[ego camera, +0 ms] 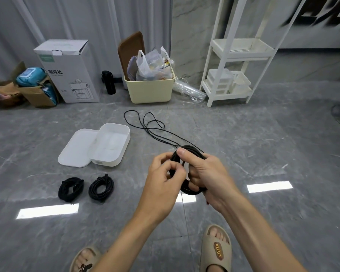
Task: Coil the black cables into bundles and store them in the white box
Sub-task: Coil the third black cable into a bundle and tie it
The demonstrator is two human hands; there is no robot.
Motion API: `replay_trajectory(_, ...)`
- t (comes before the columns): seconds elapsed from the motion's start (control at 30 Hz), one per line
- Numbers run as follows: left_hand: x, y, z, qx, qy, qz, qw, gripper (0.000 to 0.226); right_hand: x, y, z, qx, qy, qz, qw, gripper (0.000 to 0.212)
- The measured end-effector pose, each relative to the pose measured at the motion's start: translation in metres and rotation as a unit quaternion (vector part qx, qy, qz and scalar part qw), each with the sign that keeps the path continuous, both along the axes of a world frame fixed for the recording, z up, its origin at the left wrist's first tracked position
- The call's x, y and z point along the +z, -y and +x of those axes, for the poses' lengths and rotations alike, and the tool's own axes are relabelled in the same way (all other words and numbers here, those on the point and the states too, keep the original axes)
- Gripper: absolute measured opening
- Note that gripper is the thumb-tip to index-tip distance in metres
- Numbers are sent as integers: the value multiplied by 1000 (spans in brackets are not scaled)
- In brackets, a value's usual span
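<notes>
Fingers hide much of the black coil (192,190). The right hand (206,173) grips it; the left hand (165,177) pinches a strand. Its loose tail (145,124) trails across the floor (263,154) beyond the hands.

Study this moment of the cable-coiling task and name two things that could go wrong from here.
1. The loose tail of thin black cable lies in crossing loops on the grey floor; pulled in fast, it may knot.
2. The half-wound black coil is kept together only by the right hand gripping it and the left hand pinching a strand; a slip could let it spring open. The two finished black bundles are not yet in the open white plastic box.
</notes>
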State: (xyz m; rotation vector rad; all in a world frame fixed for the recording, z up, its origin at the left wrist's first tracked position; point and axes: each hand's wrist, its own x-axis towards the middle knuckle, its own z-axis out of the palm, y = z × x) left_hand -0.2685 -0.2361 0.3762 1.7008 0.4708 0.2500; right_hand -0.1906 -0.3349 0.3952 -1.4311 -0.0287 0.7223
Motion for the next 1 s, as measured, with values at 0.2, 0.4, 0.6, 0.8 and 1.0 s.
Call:
replay_trajectory(0.2,13,-19,-1,-29,-61,-108,992,46,-1,-2,-4,18,13,-18,1000,22)
replay_trajectory(0.4,12,-39,-2,40,-102,-85,990,51,-5,-7,-7,14,10,-23,1000,22)
replay_trajectory(0.6,9,-47,-6,35,-78,-175,981,41,-9,-11,-8,8,9,-24,1000,24)
replay_trajectory(0.8,12,-48,-5,14,-53,-227,972,51,-8,-7,-5,0,-4,-14,1000,25)
replay_trajectory(1.0,14,-45,-3,8,-70,-192,979,39,-8,-6,-4,10,-4,-14,1000,25)
